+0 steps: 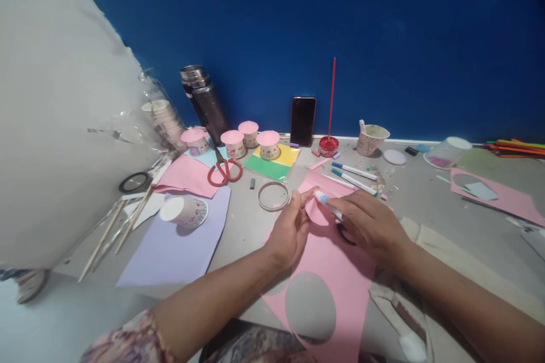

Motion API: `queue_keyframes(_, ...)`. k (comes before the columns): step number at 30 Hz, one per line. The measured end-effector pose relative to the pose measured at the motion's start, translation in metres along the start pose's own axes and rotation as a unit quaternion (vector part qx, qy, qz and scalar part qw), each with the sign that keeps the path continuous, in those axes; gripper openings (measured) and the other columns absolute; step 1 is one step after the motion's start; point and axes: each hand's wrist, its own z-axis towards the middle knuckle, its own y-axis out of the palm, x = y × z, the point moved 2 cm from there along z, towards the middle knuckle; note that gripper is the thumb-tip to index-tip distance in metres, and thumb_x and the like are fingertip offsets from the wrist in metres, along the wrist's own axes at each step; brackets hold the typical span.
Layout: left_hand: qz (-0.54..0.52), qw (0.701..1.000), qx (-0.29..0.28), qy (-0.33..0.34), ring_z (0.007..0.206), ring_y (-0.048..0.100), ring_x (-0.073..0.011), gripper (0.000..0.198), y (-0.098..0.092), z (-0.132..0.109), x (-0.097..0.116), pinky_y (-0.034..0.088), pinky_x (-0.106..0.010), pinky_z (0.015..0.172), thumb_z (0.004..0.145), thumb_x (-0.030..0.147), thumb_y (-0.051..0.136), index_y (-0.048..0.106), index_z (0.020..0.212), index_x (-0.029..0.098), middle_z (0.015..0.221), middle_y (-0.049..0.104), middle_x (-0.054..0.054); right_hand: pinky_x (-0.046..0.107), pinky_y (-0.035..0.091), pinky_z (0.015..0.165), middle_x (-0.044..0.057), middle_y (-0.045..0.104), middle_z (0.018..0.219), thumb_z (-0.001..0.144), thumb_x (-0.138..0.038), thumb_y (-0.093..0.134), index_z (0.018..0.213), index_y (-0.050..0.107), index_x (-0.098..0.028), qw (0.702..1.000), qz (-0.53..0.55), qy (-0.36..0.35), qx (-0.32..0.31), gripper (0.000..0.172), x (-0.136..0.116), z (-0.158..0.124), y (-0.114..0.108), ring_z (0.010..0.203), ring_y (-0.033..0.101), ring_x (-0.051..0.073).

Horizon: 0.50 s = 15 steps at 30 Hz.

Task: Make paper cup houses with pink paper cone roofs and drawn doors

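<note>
While the fingers of our left hand pinch a pink paper disc, our right hand grasps a white-and-blue tube, one end against or just over the disc, we cannot tell which; below lies a pink sheet with a round hole; beyond, on our grey counter, are red-handled scissors and four pink-topped cups.

No text, label, brand, number or sign can be read.
</note>
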Motion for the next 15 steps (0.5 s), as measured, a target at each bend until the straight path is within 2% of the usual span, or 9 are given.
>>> queue_keyframes(3, 0.028, 0.999, 0.016, 0.023, 0.117, 0.07, -0.0276, 0.055, -0.002, 0.002, 0.007, 0.05, -0.036, 0.104, 0.1, 0.064, 0.058, 0.077, 0.115, 0.014, 0.118, 0.079, -0.015, 0.032, 0.05, 0.07, 0.006, 0.074, 0.093, 0.095, -0.001, 0.055, 0.13, 0.063, -0.024, 1.0, 0.021, -0.01, -0.014, 0.042, 0.004, 0.0, 0.0, 0.08, 0.065, 0.02)
queue_keyframes(6, 0.027, 0.998, 0.048, -0.005, 0.105, 0.072, -0.0243, 0.056, -0.006, 0.006, 0.014, 0.054, -0.031, 0.092, 0.1, 0.064, 0.057, 0.077, 0.107, 0.012, 0.117, 0.078, -0.016, 0.03, 0.05, 0.067, 0.003, 0.073, 0.09, 0.099, -0.009, 0.053, 0.126, 0.069, -0.029, 0.996, 0.053, -0.002, -0.065, 0.037, 0.007, -0.002, 0.002, 0.076, 0.063, 0.019)
queue_keyframes(10, 0.021, 0.998, 0.031, -0.059, 0.093, 0.073, -0.0245, 0.066, -0.007, 0.009, 0.013, 0.055, -0.032, 0.088, 0.102, 0.066, 0.05, 0.078, 0.111, 0.007, 0.1, 0.078, -0.016, 0.027, 0.05, 0.063, -0.002, 0.07, 0.081, 0.106, -0.022, 0.053, 0.112, 0.075, -0.032, 0.988, 0.081, 0.044, -0.12, 0.025, 0.006, -0.005, 0.008, 0.071, 0.062, 0.017)
queue_keyframes(12, 0.019, 0.997, 0.033, -0.074, 0.09, 0.074, -0.0255, 0.068, -0.007, 0.008, 0.01, 0.055, -0.034, 0.087, 0.104, 0.065, 0.046, 0.077, 0.113, 0.006, 0.094, 0.078, -0.016, 0.028, 0.05, 0.065, 0.0, 0.07, 0.083, 0.106, -0.02, 0.052, 0.115, 0.074, -0.031, 0.989, 0.073, 0.045, -0.117, 0.026, 0.004, -0.006, 0.01, 0.073, 0.062, 0.018)
queue_keyframes(15, 0.008, 0.997, 0.038, -0.061, 0.092, 0.075, -0.0272, 0.064, -0.005, 0.006, 0.005, 0.056, -0.037, 0.09, 0.105, 0.063, 0.046, 0.076, 0.112, 0.008, 0.094, 0.079, -0.015, 0.031, 0.051, 0.071, 0.004, 0.073, 0.094, 0.104, -0.012, 0.049, 0.128, 0.067, -0.025, 0.995, 0.051, -0.005, -0.08, 0.033, 0.003, -0.006, 0.01, 0.08, 0.062, 0.019)
